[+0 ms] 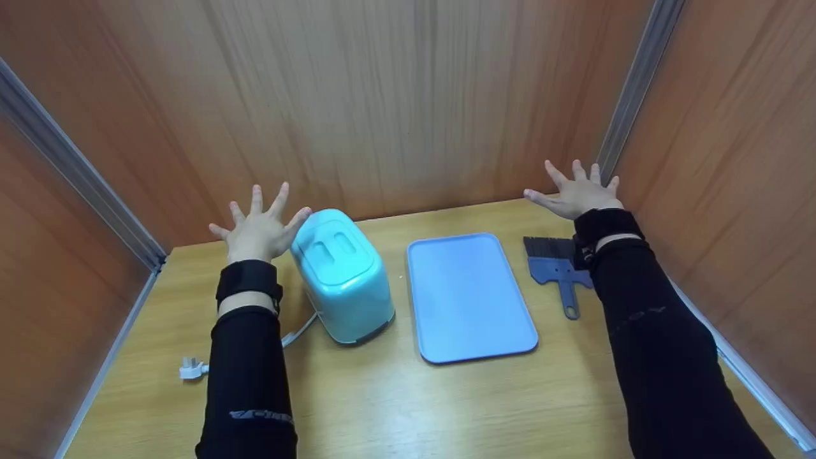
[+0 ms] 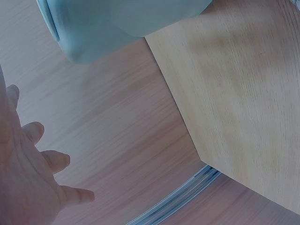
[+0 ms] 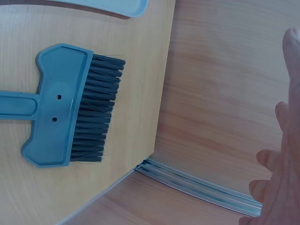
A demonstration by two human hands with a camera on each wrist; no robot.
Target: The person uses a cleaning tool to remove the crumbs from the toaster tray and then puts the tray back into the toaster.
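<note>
A pale turquoise toaster (image 1: 342,276) with two slots in its top stands on the wooden counter (image 1: 395,408), left of a light blue tray (image 1: 468,296); its white cord and plug (image 1: 190,368) trail toward the near left. The left hand (image 1: 258,228) hovers spread wide just beside the toaster's far left corner, its grip open and holding nothing. The right hand (image 1: 577,191) is likewise splayed and empty, raised above a blue brush (image 1: 556,264) with dark bristles lying right of the tray.

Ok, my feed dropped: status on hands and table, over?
Left hand open beside toaster. Right hand open above brush. Tray between, nothing blocking.
</note>
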